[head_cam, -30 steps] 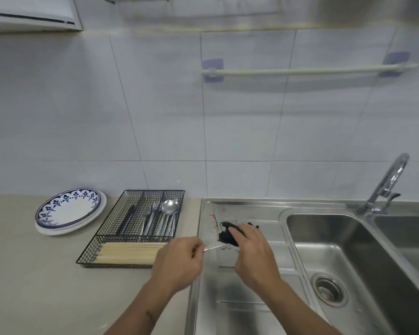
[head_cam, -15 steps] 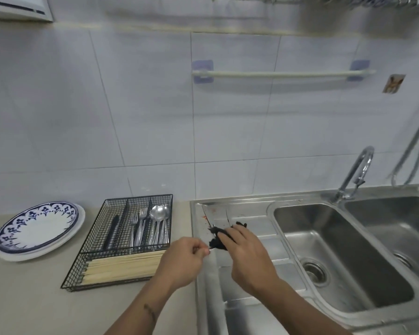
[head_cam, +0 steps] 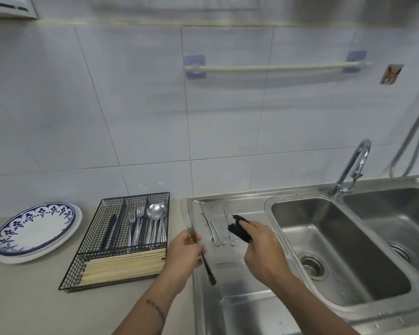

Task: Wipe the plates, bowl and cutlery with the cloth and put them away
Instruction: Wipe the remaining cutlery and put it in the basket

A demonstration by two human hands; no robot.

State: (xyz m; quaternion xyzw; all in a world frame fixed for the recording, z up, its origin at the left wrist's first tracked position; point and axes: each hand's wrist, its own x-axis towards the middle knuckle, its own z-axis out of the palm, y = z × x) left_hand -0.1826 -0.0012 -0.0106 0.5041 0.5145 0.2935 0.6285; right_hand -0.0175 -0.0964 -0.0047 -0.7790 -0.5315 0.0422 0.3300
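Observation:
My left hand grips a black-handled knife at its middle, handle pointing down toward me, blade blurred above the fingers. My right hand holds a dark cloth bunched over the steel drainboard, apart from the knife. Two more knives lie on the drainboard just left of the cloth. A black wire cutlery tray on the counter holds forks, spoons, a dark-handled knife and chopsticks. Stacked blue-patterned plates sit at the far left.
A double sink with a curved tap fills the right side. A towel rail is fixed on the tiled wall. Reddish specks mark the drainboard's back left. The beige counter runs along the left front.
My left hand has pulled the knife out of the cloth and tipped it toward upright. My right hand stays over the drainboard with the cloth. The camera has shifted slightly.

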